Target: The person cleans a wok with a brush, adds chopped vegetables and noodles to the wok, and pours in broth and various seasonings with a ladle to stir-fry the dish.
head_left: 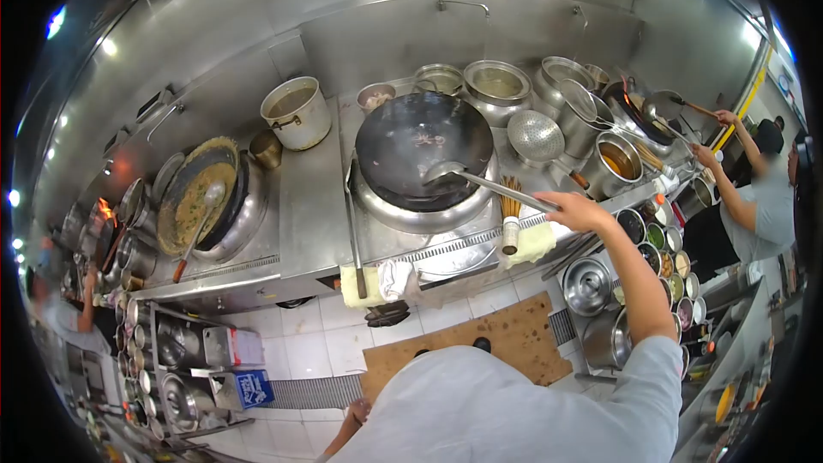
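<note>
My right hand point(576, 211) is closed round the handle end of a long metal ladle point(497, 185), whose bowl rests in a large dark wok point(424, 150). Small pieces of food lie near the middle of the wok, which sits on a round steel burner ring. Down by my left side, my left hand point(358, 411) hangs low with nothing visible in it; its fingers are partly hidden and too small to read. A bamboo brush point(510, 214) and a folded yellow cloth point(531, 244) lie on the counter edge below the ladle's handle.
Left of the wok stand a tall pot point(296, 113) and a wide pan of brownish food point(199, 197). Behind and right are steel pots point(497, 90) and a perforated strainer point(536, 136). A co-worker point(754, 206) works at the far right, another person at the far left.
</note>
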`<action>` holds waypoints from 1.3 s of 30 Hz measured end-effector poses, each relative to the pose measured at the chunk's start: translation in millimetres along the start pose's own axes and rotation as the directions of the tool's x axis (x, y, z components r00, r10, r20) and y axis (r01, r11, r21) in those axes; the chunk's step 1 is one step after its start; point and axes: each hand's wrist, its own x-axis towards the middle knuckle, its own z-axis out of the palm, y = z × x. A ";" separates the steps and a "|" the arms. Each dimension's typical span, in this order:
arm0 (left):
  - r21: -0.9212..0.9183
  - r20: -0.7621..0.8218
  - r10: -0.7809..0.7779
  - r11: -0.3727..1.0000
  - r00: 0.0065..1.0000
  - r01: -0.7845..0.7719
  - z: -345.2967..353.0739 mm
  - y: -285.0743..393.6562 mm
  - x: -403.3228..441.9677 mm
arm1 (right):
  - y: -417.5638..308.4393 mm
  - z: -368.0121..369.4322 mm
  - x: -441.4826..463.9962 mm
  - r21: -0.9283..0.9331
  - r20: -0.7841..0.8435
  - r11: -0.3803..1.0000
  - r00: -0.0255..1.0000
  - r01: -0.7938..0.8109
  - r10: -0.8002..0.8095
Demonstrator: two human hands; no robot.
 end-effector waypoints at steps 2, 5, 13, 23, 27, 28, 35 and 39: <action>-0.017 0.024 -0.083 0.996 0.996 0.084 10.0 3.5 -3.1 | 4.9 27.4 39.6 0.102 -0.040 0.995 0.999 0.005 -0.001; -0.088 -0.011 -0.222 0.972 0.975 0.220 4.2 31.9 9.0 | 12.7 85.4 109.4 0.406 -0.185 0.911 0.971 -0.068 0.154; -0.435 -0.054 -0.510 0.786 0.858 0.439 -16.1 93.4 53.1 | -20.8 103.6 175.2 0.903 0.091 0.397 0.975 -0.166 0.200; -0.050 -0.056 0.262 0.963 0.963 -0.265 35.9 30.0 17.0 | -36.9 135.3 146.5 0.336 -0.105 0.939 0.988 -0.069 0.110; -0.074 -0.047 -0.111 0.991 0.993 0.107 49.2 9.0 -14.1 | -52.6 113.9 61.0 0.188 -0.203 0.966 0.969 0.176 -0.137; -0.062 -0.041 -0.113 0.992 0.993 0.111 49.2 10.0 -15.1 | -63.8 100.7 41.6 0.388 0.000 0.922 1.000 -0.007 0.007; 0.363 0.044 0.236 0.902 0.971 -0.235 2.9 34.7 8.6 | -5.3 150.0 84.3 0.258 -0.389 0.950 0.919 0.176 -0.064; -0.223 -0.055 -0.378 0.907 0.924 0.358 -27.3 127.5 54.2 | 75.5 136.9 42.2 0.241 -0.546 0.954 0.838 0.178 -0.018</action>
